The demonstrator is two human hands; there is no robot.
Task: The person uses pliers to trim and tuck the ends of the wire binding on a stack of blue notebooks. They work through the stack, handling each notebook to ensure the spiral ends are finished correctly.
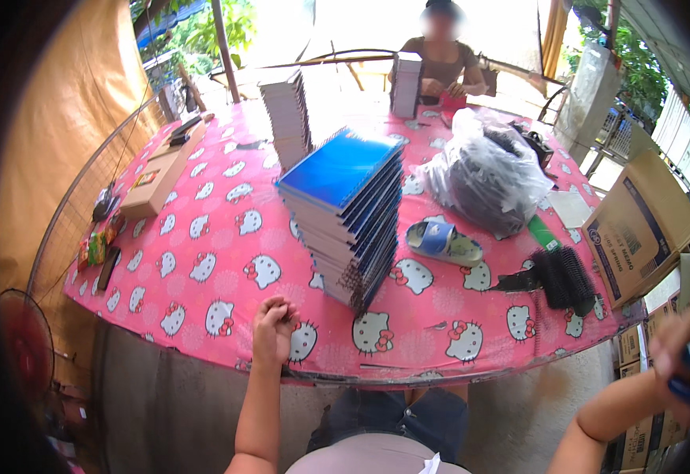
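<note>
My left hand (pixel 275 328) rests on the near side of the table, palm partly turned up and fingers curled in; nothing shows in it. Just beyond it stands a tall stack of spiral notebooks (pixel 341 170) with blue covers and black coil edges. Out at the far right, above stacked cartons, my right hand (pixel 680 351) is raised and blurred. Its fingers close around a dark blue, rounded object (pixel 686 375) whose kind I cannot make out. A blue-and-cream slide sandal (pixel 444 242) lies right of the notebooks.
On the pink patterned table (pixel 203 296) stand more notebook stacks (pixel 285 118), a plastic bag of dark items (pixel 483 178), black coils (pixel 562 280) and a long cardboard box (pixel 159 174). An open carton (pixel 637 225) is at right. Across sits another person (pixel 448 67); a fan (pixel 25 336) is left.
</note>
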